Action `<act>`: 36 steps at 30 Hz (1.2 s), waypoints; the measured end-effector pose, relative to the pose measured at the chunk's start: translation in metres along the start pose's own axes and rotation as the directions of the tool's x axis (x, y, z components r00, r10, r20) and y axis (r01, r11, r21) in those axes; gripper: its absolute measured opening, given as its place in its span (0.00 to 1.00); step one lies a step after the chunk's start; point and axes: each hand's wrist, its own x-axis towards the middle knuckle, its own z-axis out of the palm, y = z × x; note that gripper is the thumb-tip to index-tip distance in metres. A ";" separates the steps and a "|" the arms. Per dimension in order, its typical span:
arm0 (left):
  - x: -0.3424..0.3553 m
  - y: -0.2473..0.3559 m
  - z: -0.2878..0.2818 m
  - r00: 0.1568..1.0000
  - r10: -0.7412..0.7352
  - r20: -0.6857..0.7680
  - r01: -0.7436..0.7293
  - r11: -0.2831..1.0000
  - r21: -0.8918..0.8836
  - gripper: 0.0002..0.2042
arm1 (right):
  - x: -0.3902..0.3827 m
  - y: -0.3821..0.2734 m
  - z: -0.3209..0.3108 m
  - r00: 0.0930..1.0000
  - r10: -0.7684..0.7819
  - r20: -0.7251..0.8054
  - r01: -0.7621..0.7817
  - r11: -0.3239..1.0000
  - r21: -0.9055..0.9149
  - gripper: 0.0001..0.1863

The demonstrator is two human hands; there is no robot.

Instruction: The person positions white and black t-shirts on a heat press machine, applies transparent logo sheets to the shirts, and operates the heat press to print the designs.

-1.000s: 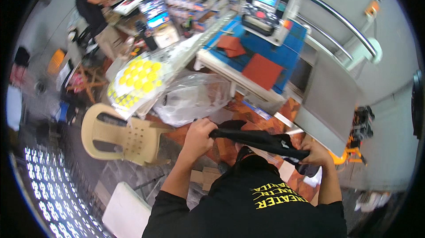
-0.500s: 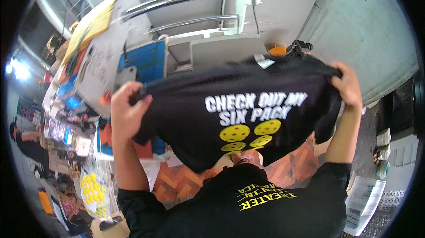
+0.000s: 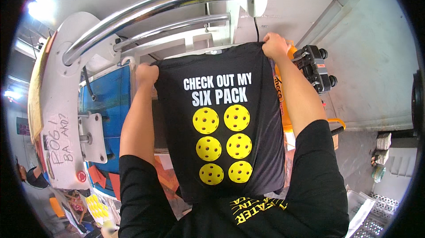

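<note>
A black T-shirt point(image 3: 223, 145) hangs spread between my hands, its printed front facing up. White lettering runs across the chest above rows of yellow discs with holes. My left hand point(image 3: 147, 73) is closed on the shirt's upper left corner. The upper right corner is gripped by my right hand point(image 3: 275, 45), beside an orange machine. The shirt's top edge lies along the far edge of a flat plate, which the cloth mostly hides. Toward my body the lower part drapes down.
Chrome bars point(image 3: 159, 5) of a press arch over the far side. On the left are its white arm point(image 3: 64, 136), a red button point(image 3: 81, 176) and a blue board point(image 3: 104, 100). A black fixture with knobs point(image 3: 312, 69) stands right. Another person point(image 3: 34, 177) is far left.
The shirt was bunched and tilted in the air; now it hangs straight at full length over the plate. Both hands have moved farther from me, and the press looks closer.
</note>
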 end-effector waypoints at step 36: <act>-0.416 -0.223 -0.021 0.944 0.205 0.258 -0.096 0.920 -0.381 0.19 | -0.460 0.191 0.021 0.942 0.323 0.096 -0.329 0.824 0.460 0.15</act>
